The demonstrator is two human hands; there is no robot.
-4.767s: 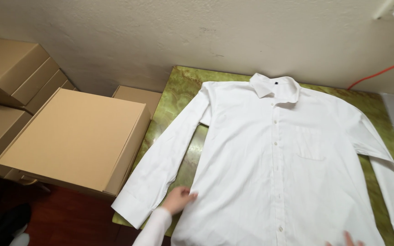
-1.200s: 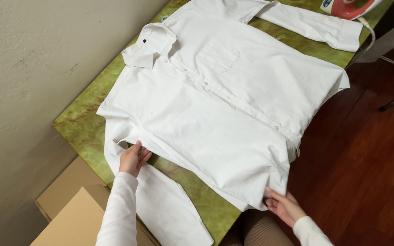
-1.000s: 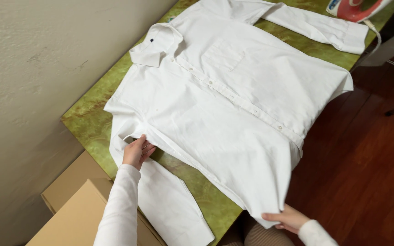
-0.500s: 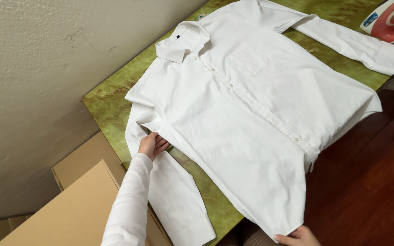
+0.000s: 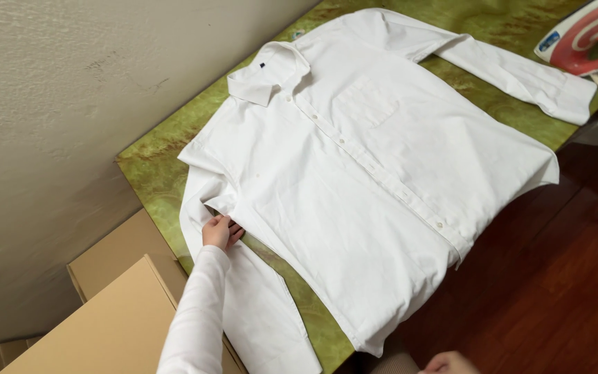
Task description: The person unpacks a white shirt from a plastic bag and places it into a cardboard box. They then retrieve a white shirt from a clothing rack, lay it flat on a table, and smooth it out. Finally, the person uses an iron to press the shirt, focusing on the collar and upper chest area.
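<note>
White button-front shirt (image 5: 354,187) spread face up on the green marbled bench (image 5: 153,166), collar (image 5: 268,69) toward 11 o'clock, hem toward 5 o'clock and hanging just over the bench edge. The left hand (image 5: 217,232), at 8 o'clock of the shirt body, pinches the fabric where the near sleeve (image 5: 257,312) meets the side seam; fingers closed on the cloth. The right hand (image 5: 448,363) shows only in part at the bottom edge, near the hem at 6 o'clock; whether it grips anything cannot be told. The far sleeve (image 5: 513,69) lies flat toward 2 o'clock, its cuff beside a red and white iron (image 5: 583,34). Cardboard boxes (image 5: 112,318) stand at 7 o'clock. Judged stage: shirt laid out and buttoned, largely smooth; the near sleeve is not yet arranged, and no fold is made.
</note>
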